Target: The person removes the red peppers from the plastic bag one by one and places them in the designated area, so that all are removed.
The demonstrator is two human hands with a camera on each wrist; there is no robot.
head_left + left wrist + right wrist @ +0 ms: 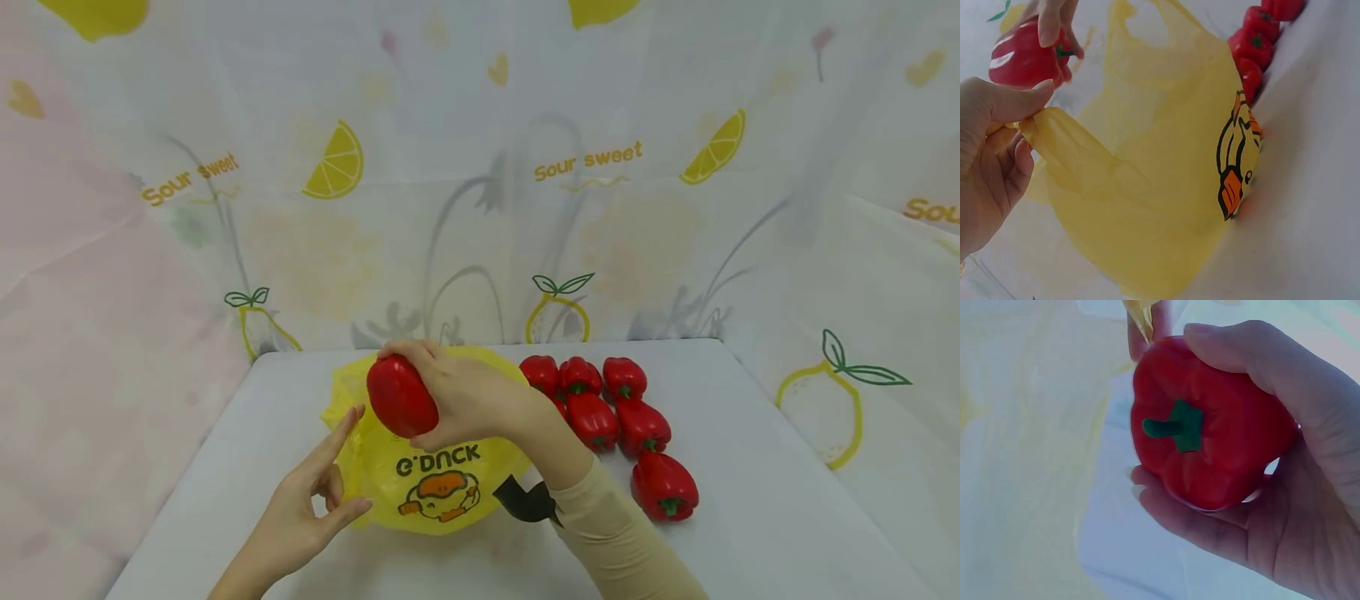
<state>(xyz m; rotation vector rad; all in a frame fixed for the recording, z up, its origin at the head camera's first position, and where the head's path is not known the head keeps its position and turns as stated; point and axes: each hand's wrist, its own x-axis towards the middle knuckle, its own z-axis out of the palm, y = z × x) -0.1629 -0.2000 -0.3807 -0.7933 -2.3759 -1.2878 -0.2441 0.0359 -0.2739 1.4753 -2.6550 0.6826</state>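
Observation:
My right hand [472, 398] grips a red bell pepper [399, 397] above a yellow plastic bag [375, 487]. In the right wrist view the pepper's green stem [1186, 426] faces the camera, with thumb and fingers curled round its sides. On the bag's left side is my left hand [303, 504]; the left wrist view shows its fingers pinching a gathered bag handle [1054, 134]. Printed on the bag's front are a duck and lettering. The held pepper hangs close to the left fingertips, outside the bag's film in that view.
Several more red bell peppers [592, 421] lie in rows on the white table [765, 500], right of the bag and partly behind the right forearm. A lemon-printed cloth [450, 208] hangs along the back and sides.

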